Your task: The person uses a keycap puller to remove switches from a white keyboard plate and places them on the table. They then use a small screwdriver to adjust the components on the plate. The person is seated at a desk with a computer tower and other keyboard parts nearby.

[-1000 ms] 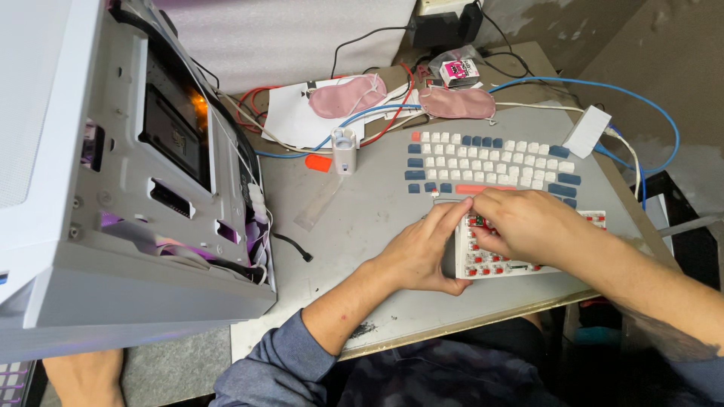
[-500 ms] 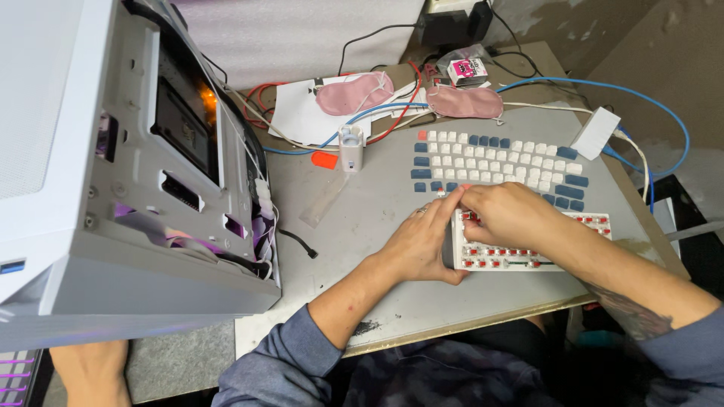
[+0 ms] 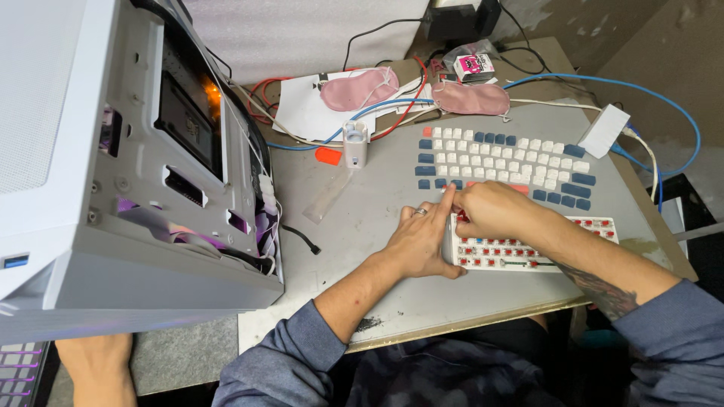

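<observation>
Head view: left hand (image 3: 419, 241) spread flat, steadying the left end of a white keyboard base (image 3: 528, 245) with red switches, index finger stretched upward. Right hand (image 3: 494, 211) curled over the base's upper left corner, fingertips pressed together, pinched object hidden. Blue-and-white keycaps (image 3: 501, 160) just beyond; white computer case (image 3: 136, 158) far left.

Hidden: left end of white keyboard base with red switches (image 3: 528, 245), under both hands | cut off at 9 o'clock: white computer case (image 3: 98, 226)
</observation>
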